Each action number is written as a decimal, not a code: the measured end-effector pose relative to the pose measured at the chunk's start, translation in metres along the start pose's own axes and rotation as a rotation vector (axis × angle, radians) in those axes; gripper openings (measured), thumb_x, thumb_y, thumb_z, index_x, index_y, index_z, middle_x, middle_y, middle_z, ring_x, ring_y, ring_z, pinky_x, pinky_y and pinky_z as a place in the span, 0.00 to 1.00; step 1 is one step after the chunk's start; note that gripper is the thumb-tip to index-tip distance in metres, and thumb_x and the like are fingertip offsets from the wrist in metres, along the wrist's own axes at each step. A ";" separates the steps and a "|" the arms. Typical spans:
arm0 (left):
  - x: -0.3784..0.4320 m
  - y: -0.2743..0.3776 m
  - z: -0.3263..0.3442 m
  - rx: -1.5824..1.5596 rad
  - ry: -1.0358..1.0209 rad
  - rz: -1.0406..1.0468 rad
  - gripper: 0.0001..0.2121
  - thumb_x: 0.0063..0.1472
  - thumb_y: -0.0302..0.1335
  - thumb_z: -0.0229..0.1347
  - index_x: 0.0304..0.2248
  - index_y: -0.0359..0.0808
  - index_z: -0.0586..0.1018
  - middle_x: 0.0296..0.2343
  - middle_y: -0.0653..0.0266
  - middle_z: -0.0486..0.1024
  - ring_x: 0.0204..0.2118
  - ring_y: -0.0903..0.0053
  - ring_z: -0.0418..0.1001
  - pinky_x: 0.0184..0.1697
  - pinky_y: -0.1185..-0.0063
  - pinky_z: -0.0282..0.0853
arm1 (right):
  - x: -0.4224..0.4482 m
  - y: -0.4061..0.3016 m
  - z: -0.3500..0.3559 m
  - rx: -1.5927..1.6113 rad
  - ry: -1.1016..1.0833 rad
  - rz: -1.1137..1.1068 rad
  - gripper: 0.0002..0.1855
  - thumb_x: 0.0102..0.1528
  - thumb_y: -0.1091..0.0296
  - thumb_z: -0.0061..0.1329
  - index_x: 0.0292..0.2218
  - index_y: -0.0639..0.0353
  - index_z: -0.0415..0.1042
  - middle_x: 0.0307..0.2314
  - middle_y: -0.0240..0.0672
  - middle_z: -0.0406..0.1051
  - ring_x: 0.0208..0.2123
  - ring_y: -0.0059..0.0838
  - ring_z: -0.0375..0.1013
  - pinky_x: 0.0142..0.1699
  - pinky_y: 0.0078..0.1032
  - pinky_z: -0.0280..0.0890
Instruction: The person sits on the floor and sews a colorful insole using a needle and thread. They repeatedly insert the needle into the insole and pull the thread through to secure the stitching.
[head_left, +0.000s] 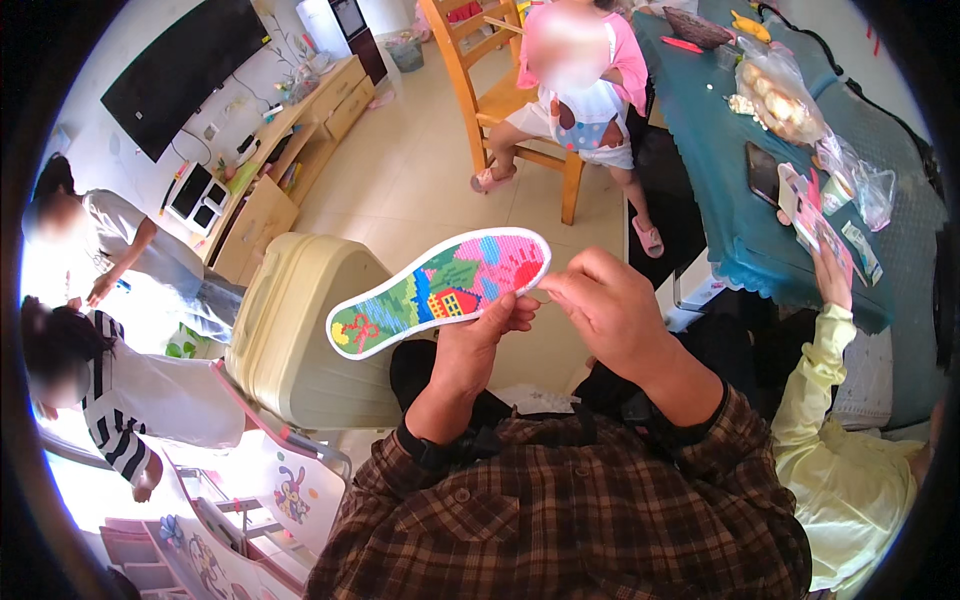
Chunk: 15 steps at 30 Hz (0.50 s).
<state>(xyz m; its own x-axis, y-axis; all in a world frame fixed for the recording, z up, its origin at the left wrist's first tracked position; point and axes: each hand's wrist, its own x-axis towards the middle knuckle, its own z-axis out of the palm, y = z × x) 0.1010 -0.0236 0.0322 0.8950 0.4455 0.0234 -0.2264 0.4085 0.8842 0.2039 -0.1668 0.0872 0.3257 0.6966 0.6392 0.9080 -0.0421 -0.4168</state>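
Observation:
An embroidered insole (442, 294) with a white edge lies flat in front of me, its stitching showing a red house, green, blue and pink fields and a red bow. My left hand (472, 337) grips its lower edge near the middle, thumb on top. At the right, wide end of the insole, my right hand (607, 307) has thumb and forefinger pinched together close to the edge. Whether a needle or thread is between those fingertips is too small to tell.
A cream suitcase (300, 337) stands at the left. Right of me is a table with a teal cloth (720, 187), holding a phone (762, 172) and bagged food (780, 94). One person sits on a wooden chair (469, 82); a yellow-sleeved person (840, 450) is at my right, two more people at far left.

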 end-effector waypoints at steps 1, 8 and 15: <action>-0.001 0.000 0.000 0.000 0.001 0.002 0.10 0.58 0.28 0.51 0.38 0.32 0.72 0.28 0.61 0.75 0.28 0.77 0.73 0.32 0.79 0.69 | 0.000 0.000 0.002 -0.008 0.009 -0.018 0.11 0.41 0.77 0.48 0.31 0.60 0.70 0.21 0.34 0.62 0.25 0.33 0.66 0.27 0.26 0.62; -0.002 0.001 -0.003 -0.001 -0.003 -0.004 0.10 0.58 0.27 0.51 0.39 0.33 0.71 0.27 0.62 0.75 0.30 0.77 0.74 0.32 0.80 0.69 | 0.001 -0.001 0.005 -0.047 0.001 -0.065 0.11 0.41 0.77 0.48 0.31 0.61 0.70 0.23 0.34 0.62 0.26 0.34 0.67 0.29 0.27 0.62; -0.003 0.002 -0.004 0.009 0.004 -0.010 0.10 0.58 0.27 0.51 0.39 0.33 0.71 0.27 0.62 0.75 0.29 0.77 0.74 0.31 0.80 0.69 | 0.002 -0.002 0.006 -0.040 -0.035 -0.044 0.09 0.41 0.76 0.48 0.30 0.61 0.70 0.23 0.35 0.62 0.27 0.35 0.66 0.30 0.29 0.62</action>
<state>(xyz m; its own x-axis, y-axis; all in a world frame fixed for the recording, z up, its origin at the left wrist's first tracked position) 0.0959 -0.0210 0.0319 0.8955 0.4449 0.0124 -0.2140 0.4061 0.8884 0.2006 -0.1609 0.0853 0.2767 0.7229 0.6332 0.9313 -0.0394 -0.3620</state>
